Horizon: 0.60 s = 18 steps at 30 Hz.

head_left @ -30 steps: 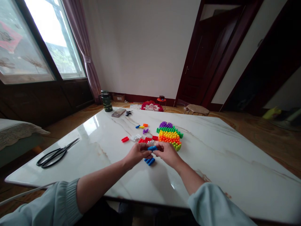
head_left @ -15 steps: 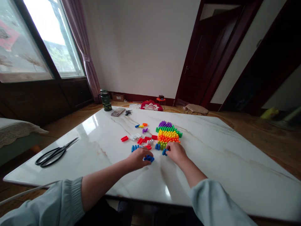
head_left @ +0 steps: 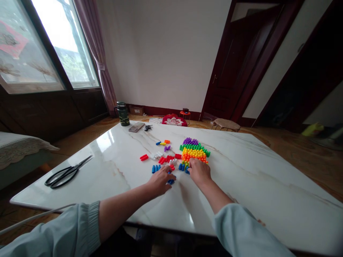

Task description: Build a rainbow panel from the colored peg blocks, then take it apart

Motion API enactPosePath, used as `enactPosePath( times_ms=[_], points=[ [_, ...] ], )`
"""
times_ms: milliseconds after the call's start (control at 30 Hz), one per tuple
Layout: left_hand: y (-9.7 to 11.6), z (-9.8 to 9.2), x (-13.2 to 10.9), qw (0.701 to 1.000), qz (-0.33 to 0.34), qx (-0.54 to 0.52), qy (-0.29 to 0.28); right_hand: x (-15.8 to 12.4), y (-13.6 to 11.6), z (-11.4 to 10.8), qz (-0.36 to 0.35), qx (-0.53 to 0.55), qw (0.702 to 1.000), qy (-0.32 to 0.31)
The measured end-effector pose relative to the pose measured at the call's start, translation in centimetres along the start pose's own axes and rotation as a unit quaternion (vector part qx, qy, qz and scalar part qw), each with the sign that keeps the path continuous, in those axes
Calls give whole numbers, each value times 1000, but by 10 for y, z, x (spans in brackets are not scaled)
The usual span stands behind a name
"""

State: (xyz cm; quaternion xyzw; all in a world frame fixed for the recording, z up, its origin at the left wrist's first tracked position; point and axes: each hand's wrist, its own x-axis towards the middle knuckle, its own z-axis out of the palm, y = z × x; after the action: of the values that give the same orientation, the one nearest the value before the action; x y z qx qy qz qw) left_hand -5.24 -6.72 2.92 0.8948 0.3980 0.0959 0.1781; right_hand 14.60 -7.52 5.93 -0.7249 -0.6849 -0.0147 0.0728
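Note:
My left hand [head_left: 160, 181] rests low over the table, fingers and thumb curled round a few small blue plastic bullet-shaped pieces [head_left: 171, 179] that they partly hide. With fingers pinched together, my right hand [head_left: 199, 171] holds a blue piece [head_left: 188, 171] at the near left edge of a block of upright pieces. That block [head_left: 194, 151] runs in bands of purple, green, yellow, orange and yellow-green. Two blue pieces [head_left: 181, 167] stand at its near left corner. Several blue pieces [head_left: 155, 169] lie in a row just beyond my left hand.
Loose red pieces [head_left: 144, 157], white pieces [head_left: 156, 156] and purple pieces [head_left: 167, 148] lie left of the block. Black-handled scissors [head_left: 68, 173] lie at the left. A flask [head_left: 123, 115], a phone [head_left: 136, 127] and keys [head_left: 147, 127] are at the far left edge of the marble-patterned table [head_left: 257, 178].
My right hand has brought its blue piece slightly away from me, up against the standing blue pieces. My left hand stays at the blue pieces, and the view has shifted slightly.

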Motion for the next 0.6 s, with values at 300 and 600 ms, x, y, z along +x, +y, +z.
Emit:
enactPosePath(
  times_ms=[300, 600],
  points=[
    [3, 2, 2, 999, -18, 34, 2, -6, 5, 3, -43, 50, 989, -131],
    [-7, 19, 3, 998, 11, -28, 51, -19, -28, 9, -177, 92, 973, -118]
  ],
)
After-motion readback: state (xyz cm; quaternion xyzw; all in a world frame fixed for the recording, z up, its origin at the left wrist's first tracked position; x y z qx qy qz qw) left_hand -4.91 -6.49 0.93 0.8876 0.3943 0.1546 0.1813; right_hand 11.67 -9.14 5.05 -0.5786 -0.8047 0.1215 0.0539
